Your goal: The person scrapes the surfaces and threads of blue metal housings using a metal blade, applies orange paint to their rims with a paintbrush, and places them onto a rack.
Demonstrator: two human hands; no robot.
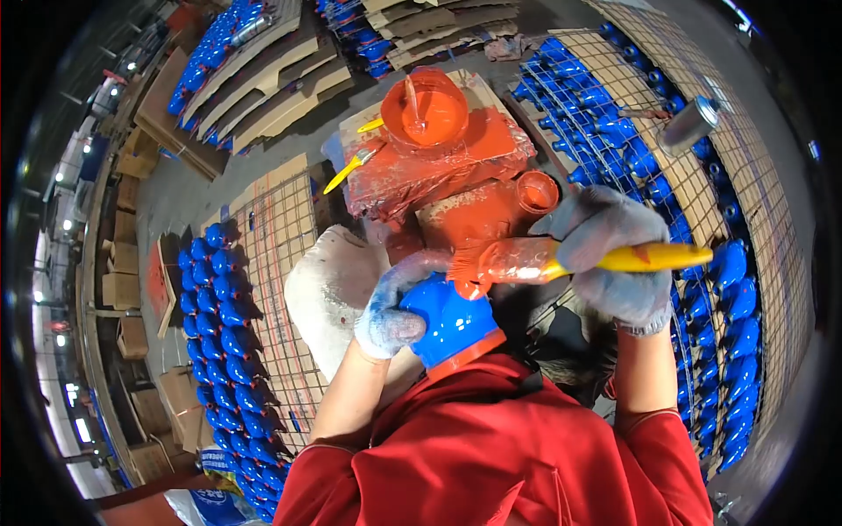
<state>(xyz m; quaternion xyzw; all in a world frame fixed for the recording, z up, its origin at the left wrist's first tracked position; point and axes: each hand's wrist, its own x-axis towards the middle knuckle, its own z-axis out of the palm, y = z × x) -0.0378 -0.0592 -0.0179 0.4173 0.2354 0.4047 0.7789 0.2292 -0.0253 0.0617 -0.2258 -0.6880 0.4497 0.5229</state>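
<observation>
My left hand (396, 309), in a paint-stained grey glove, grips a glossy blue part (452, 320) with a red-orange band at its lower end. In my gloved right hand (610, 254) is a paintbrush with a yellow handle (662, 256). Its red-coated bristles (474, 265) touch the upper end of the blue part, where red paint shows. Beyond my hands, a paint-covered block (438, 184) carries a red bucket (424, 110) with a stick in it. A small red cup (536, 191) stands nearer, close to my right hand.
Two yellow-handled brushes (346, 174) lie beside the bucket. Rows of blue parts (219, 324) stand on a wire grid at the left. More blue parts (737, 333) fill racks at the right, where a spray can (688, 125) stands. Stacked boards (285, 83) are behind.
</observation>
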